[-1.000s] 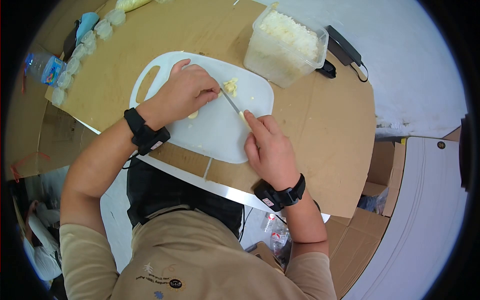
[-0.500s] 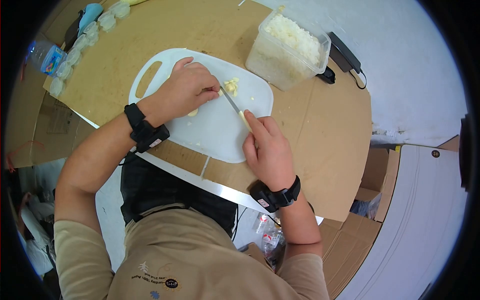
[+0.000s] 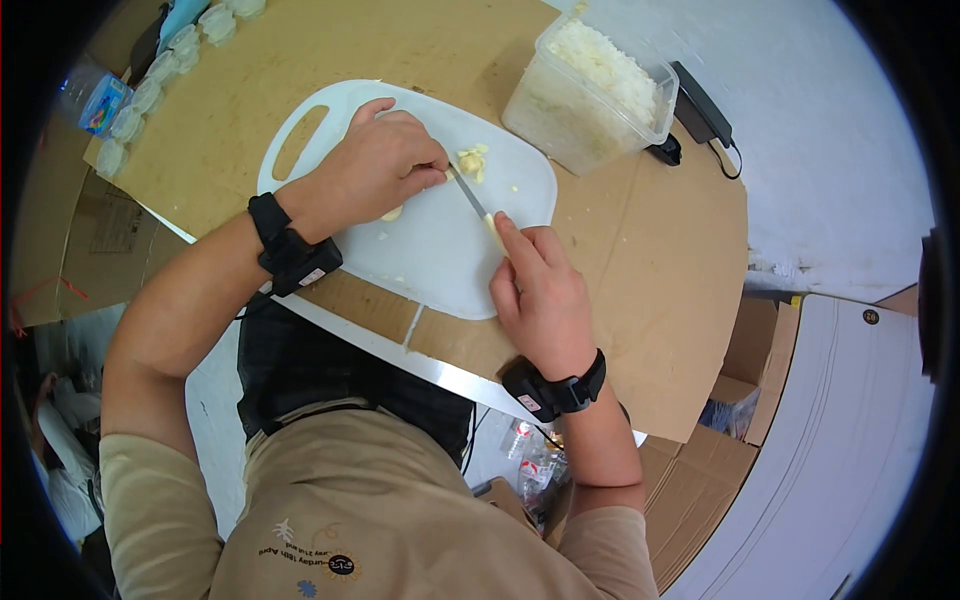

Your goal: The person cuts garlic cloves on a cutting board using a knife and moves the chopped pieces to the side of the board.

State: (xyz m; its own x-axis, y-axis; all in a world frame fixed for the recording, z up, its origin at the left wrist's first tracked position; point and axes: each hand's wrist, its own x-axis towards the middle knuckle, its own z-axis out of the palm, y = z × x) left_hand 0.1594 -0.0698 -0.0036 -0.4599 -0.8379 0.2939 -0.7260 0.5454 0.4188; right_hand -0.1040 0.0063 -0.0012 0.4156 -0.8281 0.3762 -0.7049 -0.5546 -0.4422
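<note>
My right hand (image 3: 543,290) is closed around the pale handle of a small knife (image 3: 470,193), its blade pointing up and left across a white cutting board (image 3: 440,250). At the blade's tip, my left hand (image 3: 385,160) pinches a small pale piece that looks like garlic, mostly hidden by the fingers. Beyond the tip lies a little heap of chopped garlic (image 3: 472,163). A larger garlic piece (image 3: 392,213) rests on the board below my left palm, partly covered. A few tiny scraps are scattered on the white surface.
A clear plastic tub of white rice (image 3: 600,80) stands behind the board, with a black power adapter (image 3: 703,105) beside it. Small lidded cups (image 3: 147,95) line the table's left edge near a plastic bottle (image 3: 95,100). Cardboard (image 3: 650,300) covers the table.
The view has shifted slightly, so the board and tub appear a little higher and further right. Both hands keep their grips, and the knife stays at the left fingertips.
</note>
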